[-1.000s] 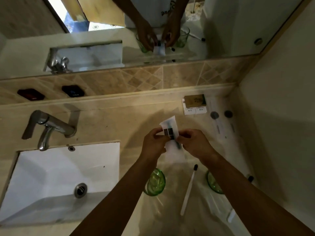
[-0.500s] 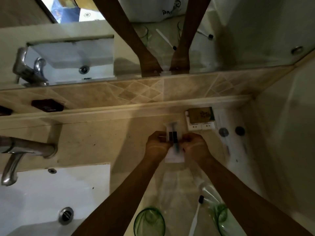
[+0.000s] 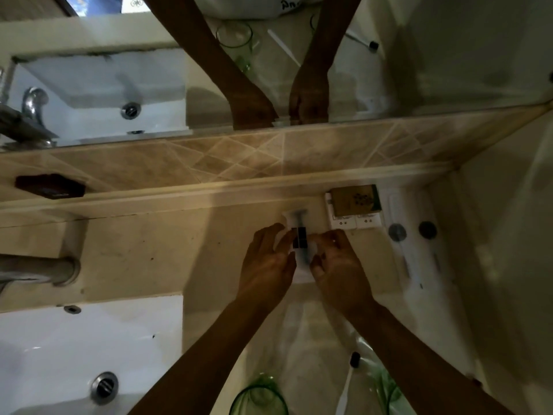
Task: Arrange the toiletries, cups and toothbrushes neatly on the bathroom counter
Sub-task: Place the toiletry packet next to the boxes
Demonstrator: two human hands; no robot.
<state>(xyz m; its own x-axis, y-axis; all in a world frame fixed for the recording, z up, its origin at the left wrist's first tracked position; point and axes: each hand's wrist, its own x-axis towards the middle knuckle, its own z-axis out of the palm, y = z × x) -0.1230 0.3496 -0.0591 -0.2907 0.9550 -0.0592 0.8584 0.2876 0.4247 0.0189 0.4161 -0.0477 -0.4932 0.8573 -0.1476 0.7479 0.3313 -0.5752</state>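
Note:
A small white packet with a black label lies flat on the beige counter near the back wall. My left hand holds its left edge and my right hand holds its right edge. Close to me stand two green glass cups, one at the bottom centre and one partly hidden by my right forearm. A white toothbrush with a black head lies between them. More wrapped toiletries lie to the right.
A brown and white box sits right of the packet against the wall. The white sink and metal tap are at the left. A dark soap bar rests on the ledge. The mirror and side wall close the corner.
Both hands moved the white packet away from me and lowered it onto the counter beside the box. The view shifted forward, so the cups and toothbrush slid to the bottom edge.

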